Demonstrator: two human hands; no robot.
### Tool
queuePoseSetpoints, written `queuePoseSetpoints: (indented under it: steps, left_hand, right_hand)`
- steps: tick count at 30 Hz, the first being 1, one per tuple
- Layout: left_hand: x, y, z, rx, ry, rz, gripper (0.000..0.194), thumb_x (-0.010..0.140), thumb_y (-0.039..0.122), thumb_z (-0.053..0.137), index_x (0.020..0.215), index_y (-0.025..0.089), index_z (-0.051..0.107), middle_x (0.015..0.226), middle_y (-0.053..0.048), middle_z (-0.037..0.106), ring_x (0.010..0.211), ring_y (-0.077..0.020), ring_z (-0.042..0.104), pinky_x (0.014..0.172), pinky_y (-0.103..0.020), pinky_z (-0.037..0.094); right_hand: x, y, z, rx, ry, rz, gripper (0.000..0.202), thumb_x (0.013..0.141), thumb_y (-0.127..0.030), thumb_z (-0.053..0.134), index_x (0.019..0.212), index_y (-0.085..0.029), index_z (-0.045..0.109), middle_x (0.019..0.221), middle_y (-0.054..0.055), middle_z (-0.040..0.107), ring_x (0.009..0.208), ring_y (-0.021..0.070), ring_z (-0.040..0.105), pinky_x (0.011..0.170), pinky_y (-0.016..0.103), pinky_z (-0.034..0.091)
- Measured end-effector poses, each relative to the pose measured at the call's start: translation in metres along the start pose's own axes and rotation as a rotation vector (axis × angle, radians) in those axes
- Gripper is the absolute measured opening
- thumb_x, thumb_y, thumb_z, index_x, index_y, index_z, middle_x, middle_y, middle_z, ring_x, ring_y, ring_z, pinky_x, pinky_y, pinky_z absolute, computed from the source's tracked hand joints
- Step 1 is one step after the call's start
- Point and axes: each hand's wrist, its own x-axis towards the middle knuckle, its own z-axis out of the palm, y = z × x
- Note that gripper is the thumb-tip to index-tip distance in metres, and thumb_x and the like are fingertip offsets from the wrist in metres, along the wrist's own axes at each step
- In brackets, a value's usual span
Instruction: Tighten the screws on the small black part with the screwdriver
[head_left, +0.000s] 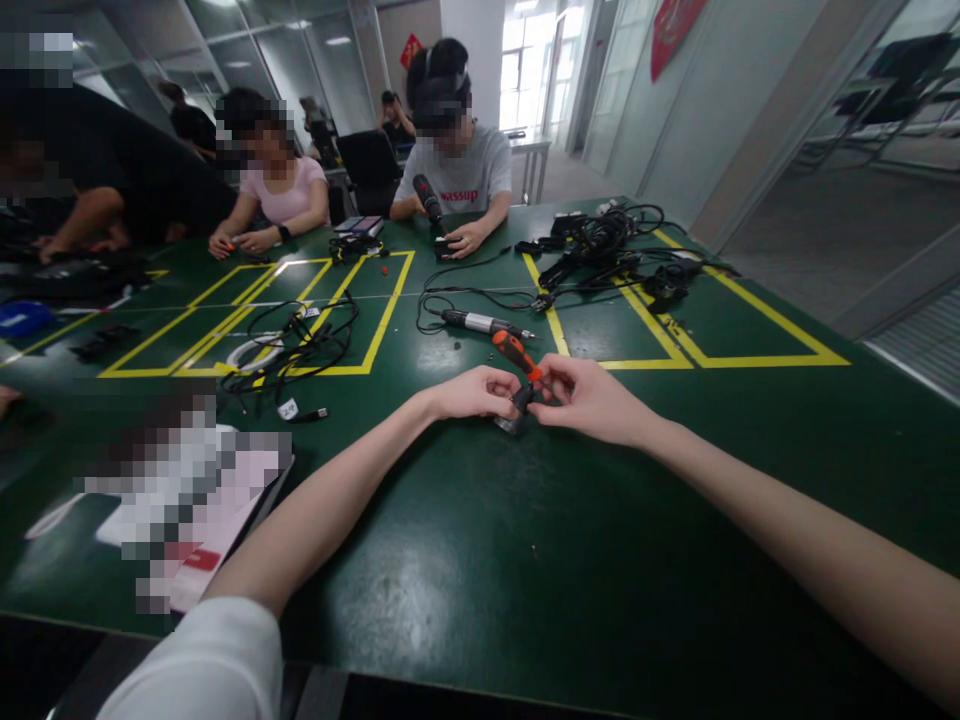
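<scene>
Both of my hands meet above the green table, near its middle. My left hand (484, 393) is closed, thumb and fingers pinching a small black part (522, 397) with a greyish, see-through-looking end; its exact kind is unclear. My right hand (581, 395) is also closed, its fingers curled around the lower end of a screwdriver (513, 350) with an orange and black handle. The handle points away from me, up and to the left. My right fingertips are close beside the black part; whether they touch it is hard to tell.
A corded electric screwdriver (484, 323) lies just beyond my hands. Black cables (607, 240) pile up at the back right, and more cables (300, 335) lie at left. Yellow tape (390, 310) marks the table (600, 580). Across it, a person (472, 165) holds a power tool.
</scene>
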Motion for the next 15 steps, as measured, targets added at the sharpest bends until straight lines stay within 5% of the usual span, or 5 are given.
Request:
queuePoseSetpoints:
  steps: [15]
  left_hand:
    - [0.0016, 0.0032, 0.0024, 0.227, 0.018, 0.047, 0.015, 0.075, 0.031, 0.058, 0.075, 0.017, 0.059, 0.071, 0.003, 0.054, 0.069, -0.0126, 0.049, 0.067, -0.025, 0.04]
  right_hand:
    - [0.0005, -0.0011, 0.0055, 0.001, 0.078, 0.035, 0.019, 0.067, -0.032, 0.068, 0.072, -0.023, 0.052, 0.06, -0.006, 0.048, 0.055, 0.0115, 0.039, 0.054, 0.026, 0.029]
